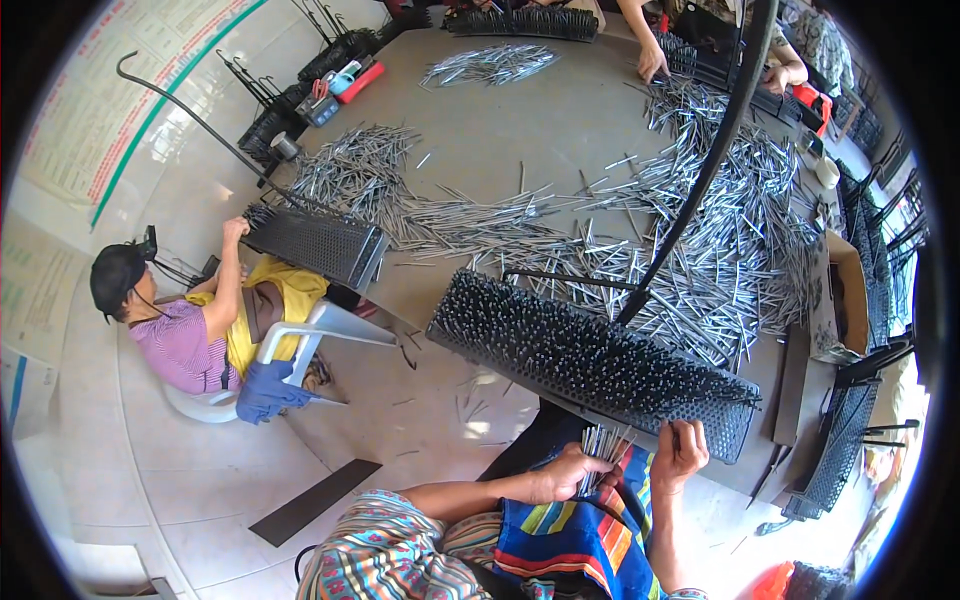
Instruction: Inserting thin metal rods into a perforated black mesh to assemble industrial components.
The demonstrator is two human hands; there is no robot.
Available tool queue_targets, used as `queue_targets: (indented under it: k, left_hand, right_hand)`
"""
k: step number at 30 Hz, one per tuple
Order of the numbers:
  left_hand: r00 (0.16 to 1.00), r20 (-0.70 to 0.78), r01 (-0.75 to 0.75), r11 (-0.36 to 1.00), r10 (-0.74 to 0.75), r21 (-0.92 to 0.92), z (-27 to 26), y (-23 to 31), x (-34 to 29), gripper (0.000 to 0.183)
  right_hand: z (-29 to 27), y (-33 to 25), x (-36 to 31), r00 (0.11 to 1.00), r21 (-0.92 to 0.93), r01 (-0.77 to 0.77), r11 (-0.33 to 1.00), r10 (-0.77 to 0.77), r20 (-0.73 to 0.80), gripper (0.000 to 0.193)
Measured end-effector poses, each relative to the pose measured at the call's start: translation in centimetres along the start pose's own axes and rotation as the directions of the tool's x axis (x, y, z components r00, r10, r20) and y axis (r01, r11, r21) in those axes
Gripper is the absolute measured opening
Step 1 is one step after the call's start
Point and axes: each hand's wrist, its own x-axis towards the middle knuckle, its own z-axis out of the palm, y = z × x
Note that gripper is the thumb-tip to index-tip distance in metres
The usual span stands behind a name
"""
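My left hand (568, 472) is wrapped round a bundle of thin metal rods (604, 445), held upright above my lap. My right hand (682, 452) is closed in a pinch at the near edge of a black perforated rack (735, 430); anything between its fingertips is too small to make out. Many dark rods (590, 340) stand in the holes of this rack, densely over most of it. At its near right part, holes show without rods. A long hooked black bar (690, 215) rises from the rack. A striped cloth (570, 540) covers my lap.
Loose metal rods (700, 240) lie heaped across the grey table (480, 130). At left, a seated person (190, 340) works at another perforated rack (320, 245). Another person's hand (652, 60) reaches in at the far side. A cardboard box (838, 300) stands at right.
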Motion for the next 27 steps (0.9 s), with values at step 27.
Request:
queue_targets:
  k: [27]
  left_hand:
    - [0.997,-0.032,0.072,0.996,-0.071,0.053,1.5,1.6,-1.7,0.027]
  right_hand:
    - [-1.0,-1.4,-3.2,0.465,0.134,-0.836,0.532,0.557,0.688,0.008]
